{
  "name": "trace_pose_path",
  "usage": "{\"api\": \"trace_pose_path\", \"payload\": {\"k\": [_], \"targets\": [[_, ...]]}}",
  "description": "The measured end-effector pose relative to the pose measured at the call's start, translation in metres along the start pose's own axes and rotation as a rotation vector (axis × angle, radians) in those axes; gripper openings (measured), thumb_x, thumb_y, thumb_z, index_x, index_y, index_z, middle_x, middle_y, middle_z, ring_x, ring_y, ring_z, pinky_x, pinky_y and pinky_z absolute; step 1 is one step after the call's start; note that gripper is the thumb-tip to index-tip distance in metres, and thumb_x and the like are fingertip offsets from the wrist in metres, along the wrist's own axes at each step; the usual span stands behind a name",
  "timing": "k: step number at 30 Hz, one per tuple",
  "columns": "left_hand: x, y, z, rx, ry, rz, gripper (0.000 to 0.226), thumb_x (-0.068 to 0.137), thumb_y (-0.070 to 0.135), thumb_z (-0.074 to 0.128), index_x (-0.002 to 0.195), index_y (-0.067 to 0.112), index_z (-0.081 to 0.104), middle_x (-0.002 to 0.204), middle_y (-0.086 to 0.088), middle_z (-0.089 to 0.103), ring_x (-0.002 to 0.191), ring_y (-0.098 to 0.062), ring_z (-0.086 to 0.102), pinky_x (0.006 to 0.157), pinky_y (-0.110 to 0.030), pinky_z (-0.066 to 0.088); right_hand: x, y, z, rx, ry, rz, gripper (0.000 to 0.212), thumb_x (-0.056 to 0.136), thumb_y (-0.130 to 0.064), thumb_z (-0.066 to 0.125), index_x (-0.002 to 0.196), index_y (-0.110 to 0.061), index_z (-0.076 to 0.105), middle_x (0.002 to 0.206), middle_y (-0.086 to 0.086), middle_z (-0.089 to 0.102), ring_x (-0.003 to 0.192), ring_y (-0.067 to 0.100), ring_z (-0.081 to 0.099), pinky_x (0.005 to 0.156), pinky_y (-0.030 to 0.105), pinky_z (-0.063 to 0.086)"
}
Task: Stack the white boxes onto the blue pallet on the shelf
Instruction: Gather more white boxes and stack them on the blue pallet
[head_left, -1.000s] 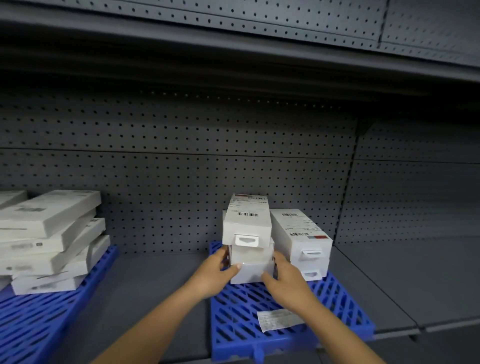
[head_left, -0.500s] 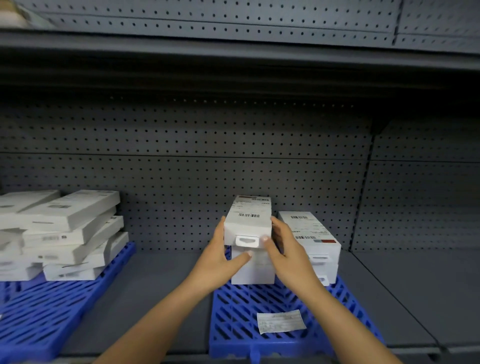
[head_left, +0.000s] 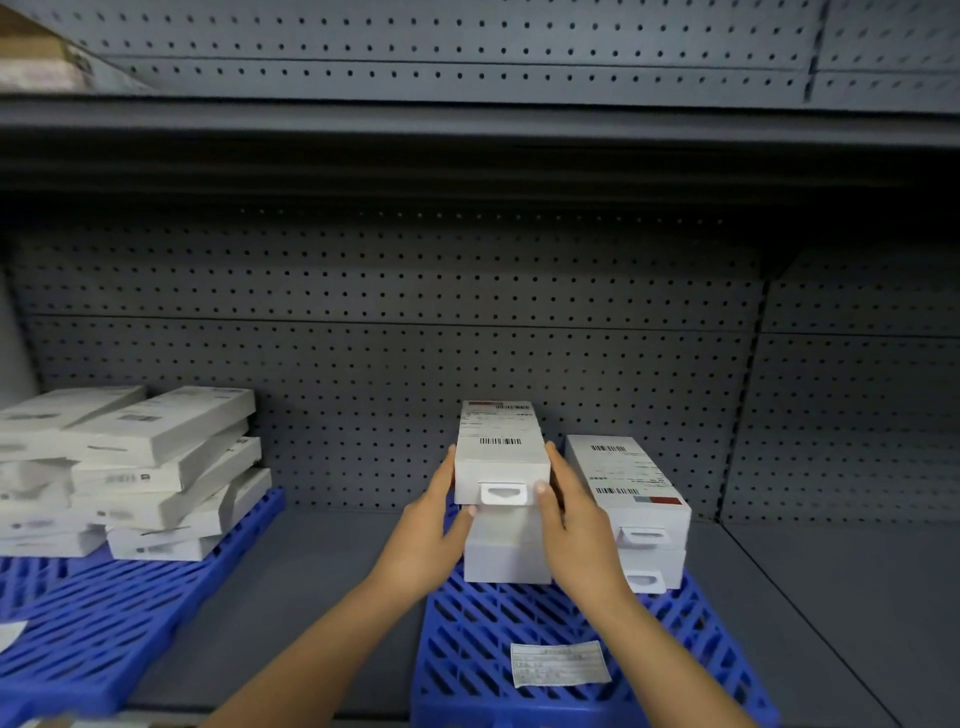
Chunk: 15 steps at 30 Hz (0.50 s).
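Note:
A blue slatted pallet (head_left: 545, 618) lies on the grey shelf, centre right. On it stand two short stacks of white boxes. The top box (head_left: 500, 452) of the left stack, with barcode labels and a hang tab, rests on a lower white box (head_left: 506, 551). My left hand (head_left: 426, 535) presses its left side and my right hand (head_left: 576, 525) its right side. Beside it on the right, another labelled white box (head_left: 631, 488) sits on a box (head_left: 654, 569) below it.
A second blue pallet (head_left: 104, 623) at the left carries an untidy pile of flat white boxes (head_left: 150, 467). A paper label (head_left: 558, 662) is stuck on the front of the central pallet. Perforated grey back panel behind; an upper shelf (head_left: 467, 130) overhangs. Bare grey shelf (head_left: 857, 597) extends right.
Both hands rose from the lower box of the left stack to the sides of the top box. The view has shifted slightly closer and to the right.

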<state>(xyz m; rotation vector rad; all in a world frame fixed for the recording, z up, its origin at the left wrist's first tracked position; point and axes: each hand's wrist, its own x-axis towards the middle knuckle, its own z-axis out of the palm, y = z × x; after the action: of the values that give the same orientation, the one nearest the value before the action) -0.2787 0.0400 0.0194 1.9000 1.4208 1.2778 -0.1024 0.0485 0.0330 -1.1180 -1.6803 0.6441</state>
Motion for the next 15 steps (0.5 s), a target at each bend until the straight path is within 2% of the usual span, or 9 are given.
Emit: {"api": "trace_pose_path", "payload": {"k": [3, 5, 8, 10, 11, 13, 15], "targets": [[-0.0011, 0.0036, -0.0024, 0.019, -0.05, -0.003, 0.071, 0.094, 0.037, 0.053, 0.149, 0.044, 0.008, 0.138, 0.034, 0.04, 0.123, 0.013, 0.042, 0.096, -0.009, 0.037, -0.0022, 0.0027, 0.0008, 0.009, 0.04, 0.012, 0.047, 0.103, -0.028, 0.037, 0.149, -0.032, 0.029, 0.125, -0.019, 0.051, 0.095, -0.02, 0.048, 0.074, -0.005, 0.035], [-0.0006, 0.0043, -0.0026, 0.02, -0.075, -0.024, 0.072, 0.094, 0.037, 0.053, 0.149, 0.044, 0.006, 0.138, 0.033, 0.039, 0.123, 0.012, 0.042, 0.094, -0.008, 0.036, -0.0028, 0.0033, 0.0017, 0.008, 0.048, 0.019, 0.047, 0.103, -0.027, 0.036, 0.149, -0.032, 0.029, 0.128, -0.017, 0.051, 0.098, -0.013, 0.05, 0.074, -0.006, 0.035], [0.0031, 0.0033, -0.0029, -0.02, -0.081, -0.079, 0.069, 0.095, 0.033, 0.052, 0.149, 0.043, 0.01, 0.14, 0.025, 0.043, 0.126, 0.002, 0.045, 0.093, -0.009, 0.037, -0.0037, 0.0001, 0.0028, 0.009, 0.046, 0.025, 0.047, 0.103, -0.025, 0.036, 0.149, -0.031, 0.028, 0.124, -0.018, 0.052, 0.091, -0.02, 0.048, 0.071, -0.005, 0.035], [0.0046, 0.0042, -0.0041, -0.043, -0.1, -0.093, 0.069, 0.095, 0.034, 0.052, 0.149, 0.043, 0.011, 0.141, 0.024, 0.043, 0.127, 0.001, 0.044, 0.099, -0.016, 0.038, -0.0053, -0.0006, 0.0034, 0.02, 0.05, 0.033, 0.047, 0.103, -0.023, 0.037, 0.149, -0.031, 0.029, 0.112, -0.02, 0.058, 0.084, -0.021, 0.05, 0.069, -0.003, 0.038], [0.0049, 0.0049, -0.0044, -0.051, -0.116, -0.094, 0.069, 0.094, 0.036, 0.052, 0.149, 0.044, 0.011, 0.141, 0.025, 0.042, 0.128, 0.002, 0.043, 0.102, -0.019, 0.038, -0.0067, -0.0004, 0.0036, 0.024, 0.057, 0.038, 0.047, 0.103, -0.023, 0.037, 0.149, -0.031, 0.029, 0.1, -0.023, 0.059, 0.082, -0.018, 0.054, 0.067, -0.001, 0.04], [0.0057, 0.0061, -0.0038, -0.068, -0.14, -0.09, 0.07, 0.094, 0.039, 0.053, 0.149, 0.044, 0.01, 0.14, 0.029, 0.042, 0.128, 0.005, 0.042, 0.108, -0.025, 0.038, -0.009, -0.0012, 0.0035, 0.03, 0.068, 0.041, 0.047, 0.103, -0.023, 0.036, 0.149, -0.032, 0.029, 0.084, -0.022, 0.057, 0.092, -0.005, 0.06, 0.063, 0.003, 0.043], [0.0074, 0.0068, -0.0016, -0.079, -0.154, -0.09, 0.072, 0.092, 0.044, 0.053, 0.149, 0.044, 0.01, 0.139, 0.032, 0.042, 0.127, 0.008, 0.041, 0.11, -0.03, 0.037, -0.0094, -0.003, 0.0024, 0.033, 0.077, 0.042, 0.048, 0.103, -0.024, 0.036, 0.149, -0.032, 0.027, 0.089, -0.011, 0.064, 0.098, 0.013, 0.061, 0.064, 0.008, 0.045]]}}
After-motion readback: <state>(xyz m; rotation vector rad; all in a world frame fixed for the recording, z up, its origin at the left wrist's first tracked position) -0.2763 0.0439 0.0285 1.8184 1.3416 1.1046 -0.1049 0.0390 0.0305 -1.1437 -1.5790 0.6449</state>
